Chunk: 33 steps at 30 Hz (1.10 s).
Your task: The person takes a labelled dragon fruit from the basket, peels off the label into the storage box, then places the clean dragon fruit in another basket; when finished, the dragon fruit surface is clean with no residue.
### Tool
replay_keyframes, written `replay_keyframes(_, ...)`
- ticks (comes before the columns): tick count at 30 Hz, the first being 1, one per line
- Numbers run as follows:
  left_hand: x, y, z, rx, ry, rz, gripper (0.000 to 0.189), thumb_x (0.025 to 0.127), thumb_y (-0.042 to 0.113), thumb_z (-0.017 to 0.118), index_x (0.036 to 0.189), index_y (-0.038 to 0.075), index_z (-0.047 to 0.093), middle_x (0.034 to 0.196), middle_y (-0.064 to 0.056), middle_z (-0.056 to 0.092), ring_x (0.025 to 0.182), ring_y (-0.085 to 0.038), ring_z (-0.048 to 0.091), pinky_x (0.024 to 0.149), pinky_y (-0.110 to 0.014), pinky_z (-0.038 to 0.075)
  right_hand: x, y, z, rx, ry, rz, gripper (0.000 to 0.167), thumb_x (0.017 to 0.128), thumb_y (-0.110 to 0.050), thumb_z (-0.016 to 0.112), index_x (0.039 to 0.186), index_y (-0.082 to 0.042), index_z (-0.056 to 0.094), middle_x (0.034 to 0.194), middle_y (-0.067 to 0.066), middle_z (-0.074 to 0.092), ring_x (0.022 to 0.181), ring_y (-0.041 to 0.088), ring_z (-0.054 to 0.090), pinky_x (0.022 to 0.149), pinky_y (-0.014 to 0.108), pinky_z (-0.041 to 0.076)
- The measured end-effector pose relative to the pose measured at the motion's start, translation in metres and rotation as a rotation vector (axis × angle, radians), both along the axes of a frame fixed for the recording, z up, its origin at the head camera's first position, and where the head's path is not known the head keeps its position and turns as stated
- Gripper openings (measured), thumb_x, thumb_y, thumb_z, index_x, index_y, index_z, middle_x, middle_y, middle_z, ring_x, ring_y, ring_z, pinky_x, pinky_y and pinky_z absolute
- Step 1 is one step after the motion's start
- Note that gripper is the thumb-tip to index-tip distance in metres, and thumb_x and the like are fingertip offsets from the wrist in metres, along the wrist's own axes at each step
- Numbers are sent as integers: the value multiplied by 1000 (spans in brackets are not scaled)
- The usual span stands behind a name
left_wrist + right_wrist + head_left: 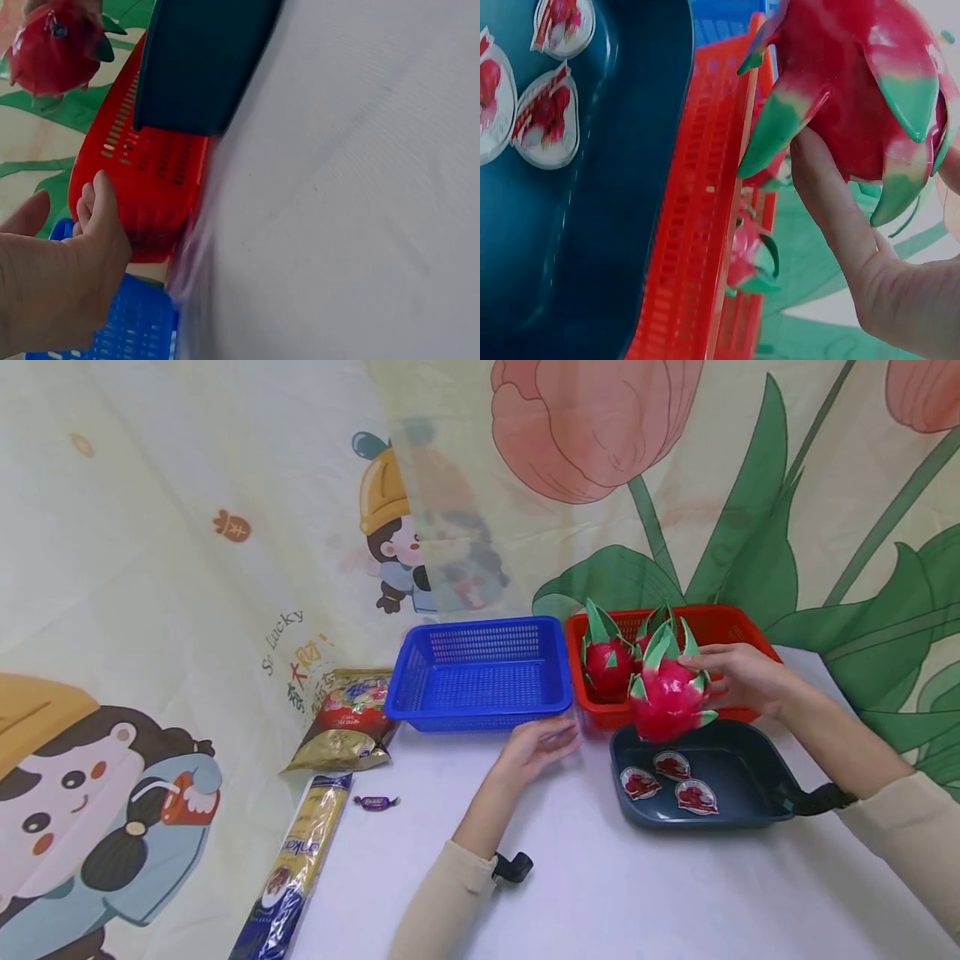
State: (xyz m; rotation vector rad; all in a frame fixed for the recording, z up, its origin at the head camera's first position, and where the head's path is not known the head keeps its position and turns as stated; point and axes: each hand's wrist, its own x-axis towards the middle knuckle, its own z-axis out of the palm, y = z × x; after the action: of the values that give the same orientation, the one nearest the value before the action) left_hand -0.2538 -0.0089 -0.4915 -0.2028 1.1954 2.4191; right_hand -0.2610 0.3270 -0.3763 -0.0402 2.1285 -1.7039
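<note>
My right hand (753, 677) grips a red dragon fruit (667, 703) with green-tipped scales, raised over the near edge of the red basket (731, 620). In the right wrist view, fingers support the dragon fruit (847, 97) from below and the side. Inside the red basket sit more dragon fruits (609, 667), partly hidden behind the held one. Directly below is a dark teal tray (750, 768) with three dragon fruit stickers (696, 797) lying in it. My left hand (531, 750), holding nothing, has its fingers extended beside the front right corner of the blue basket (480, 723).
Left of the blue basket leans a gold and red snack bag (348, 718). A long blue and gold packet (296, 868) lies in front of it, with a purple wrapped candy (377, 802) alongside. A printed curtain (300, 485) hangs behind the table.
</note>
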Motion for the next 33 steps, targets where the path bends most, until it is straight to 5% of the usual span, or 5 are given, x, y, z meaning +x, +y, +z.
replay_keyframes(7, -6, 15, 4, 35, -61, 59, 16, 97, -6, 66, 112, -6, 73, 111, -20, 75, 117, -38, 69, 108, -58, 49, -7, 19, 2, 49, 15, -32, 85, 109, -36, 51, 161, 6, -2, 144, 16, 37, 103, 16, 61, 90, 35, 62)
replay_keyframes(13, -12, 28, 3, 85, -107, 61, 23, 98, -3, 67, 120, -5, 71, 125, -24, 71, 119, -38, 68, 109, -55, 49, -13, 42, 6, 13, 20, -77, 17, 107, -34, 56, 118, -33, 69, 115, -9, 59, 100, 12, 63, 86, 32, 63)
replay_keyframes(19, -19, 41, 0, 115, -105, 86, 26, 99, -2, 67, 124, -7, 67, 123, -24, 71, 123, -39, 65, 109, -54, 49, -25, 59, 9, 19, 16, -141, 7, 105, -36, 62, 101, -37, 68, 98, -19, 65, 93, 11, 67, 83, 30, 63)
replay_keyframes(26, -21, 50, -3, 140, -83, 164, 22, 97, -6, 66, 119, -7, 65, 119, -26, 71, 117, -40, 68, 106, -55, 50, -37, 64, 9, 215, 115, -231, 74, 101, -53, 62, 141, 5, 40, 133, 16, 44, 87, 14, 62, 83, 35, 64)
replay_keyframes(33, -21, 56, -2, 150, -92, 202, 30, 97, -9, 66, 126, -12, 61, 137, -34, 60, 123, -48, 63, 103, -57, 51, -43, 69, 3, 285, 117, -283, 81, 102, -48, 63, 141, 17, 33, 140, 34, 37, 88, 20, 61, 82, 45, 65)
